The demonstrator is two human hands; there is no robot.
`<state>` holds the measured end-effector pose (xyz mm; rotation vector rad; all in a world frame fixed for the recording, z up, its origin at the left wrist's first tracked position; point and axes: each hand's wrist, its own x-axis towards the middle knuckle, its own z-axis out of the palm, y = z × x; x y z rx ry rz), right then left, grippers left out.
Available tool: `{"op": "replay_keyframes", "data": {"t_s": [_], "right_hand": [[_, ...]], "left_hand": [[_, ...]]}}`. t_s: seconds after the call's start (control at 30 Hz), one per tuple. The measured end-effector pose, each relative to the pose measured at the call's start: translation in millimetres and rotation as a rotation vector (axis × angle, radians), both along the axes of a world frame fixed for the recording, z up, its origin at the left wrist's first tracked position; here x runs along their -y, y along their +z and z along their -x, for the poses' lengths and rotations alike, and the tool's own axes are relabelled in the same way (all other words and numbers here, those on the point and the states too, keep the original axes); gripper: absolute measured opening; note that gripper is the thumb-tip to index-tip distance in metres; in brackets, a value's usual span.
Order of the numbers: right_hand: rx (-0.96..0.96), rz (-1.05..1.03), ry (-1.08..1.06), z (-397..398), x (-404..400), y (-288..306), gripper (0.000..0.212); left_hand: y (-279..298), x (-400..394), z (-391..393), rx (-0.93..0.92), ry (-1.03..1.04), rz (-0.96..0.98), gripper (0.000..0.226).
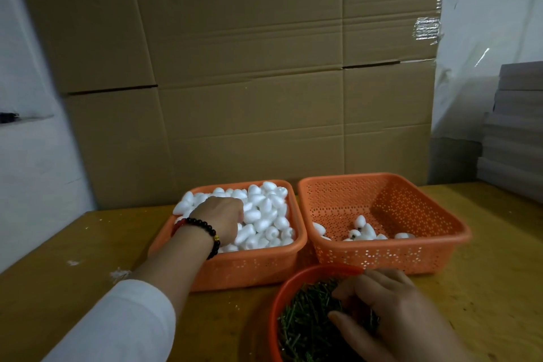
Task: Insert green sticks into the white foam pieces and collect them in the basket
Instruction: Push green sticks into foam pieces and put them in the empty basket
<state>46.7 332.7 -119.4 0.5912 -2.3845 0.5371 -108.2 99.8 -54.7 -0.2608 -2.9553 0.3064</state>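
Right now both hands are down in their own supplies, well apart from each other.

Her left hand sits curled among the white foam pieces in the far-left basket; whether it has one pinched I cannot tell. The right hand digs with bent fingers into the green sticks in the near red bowl, its grip hidden too. The collecting basket, far right, holds a few finished pieces and lies nearer the right hand, just beyond the bowl.
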Motion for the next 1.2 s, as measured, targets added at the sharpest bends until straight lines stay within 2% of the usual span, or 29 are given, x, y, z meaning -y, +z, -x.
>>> {"op": "replay_keyframes", "data": {"t_s": [0.1,0.2,0.3,0.5,0.7,0.87,1.1,1.2], "right_hand": [[-0.002,-0.005,-0.001,0,-1,0,0.022],[0.002,-0.011,-0.005,0,-1,1,0.022],[-0.005,-0.016,-0.008,0,0,0,0.022],[-0.014,-0.036,-0.013,0,0,2,0.021],[0.005,-0.026,-0.008,-1,-1,2,0.02],[0.043,-0.035,0.002,-1,0,3,0.021],[0.102,-0.041,0.026,-1,0,6,0.023],[0.106,-0.05,0.017,-1,1,6,0.023]], "left_hand": [[-6,7,6,-0.021,-0.019,-0.06,0.029],[-11,15,11,0.005,-0.067,-0.364,0.02],[-13,12,3,0.018,-0.135,-0.631,0.027],[-34,-9,-25,0.014,-0.31,-0.822,0.035],[-23,-29,-50,0.024,-0.449,-0.962,0.024],[-12,-36,-68,0.159,-0.6,-1.132,0.017],[-7,-37,-75,0.361,-0.573,-1.48,0.022],[-3,-37,-80,0.55,-0.592,-1.69,0.023]]}}
